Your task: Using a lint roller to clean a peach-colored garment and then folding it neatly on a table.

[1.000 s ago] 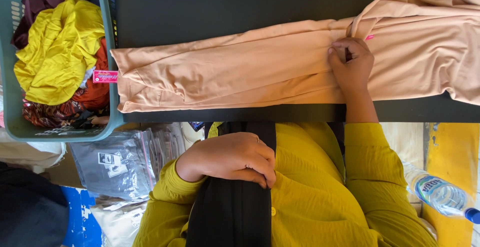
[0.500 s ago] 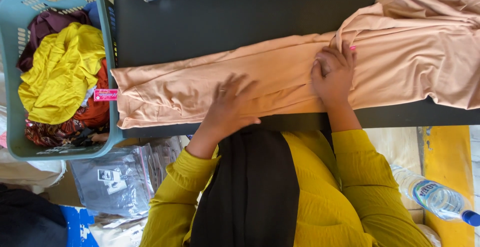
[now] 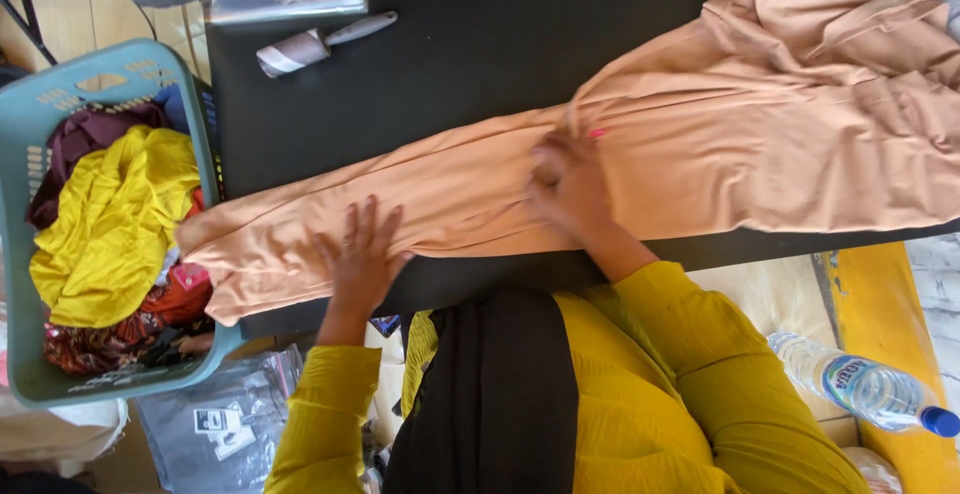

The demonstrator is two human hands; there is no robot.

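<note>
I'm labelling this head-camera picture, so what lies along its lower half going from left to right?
Teal laundry basket full of clothes, then the left hand flat on the peach garment, then the right hand on the same garment, then the water bottle on the floor at far right.

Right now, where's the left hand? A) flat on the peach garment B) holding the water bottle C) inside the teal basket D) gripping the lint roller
A: the left hand lies with fingers spread flat on the peach garment near the table's front edge, apart from the teal basket, the lint roller and the water bottle.
</note>
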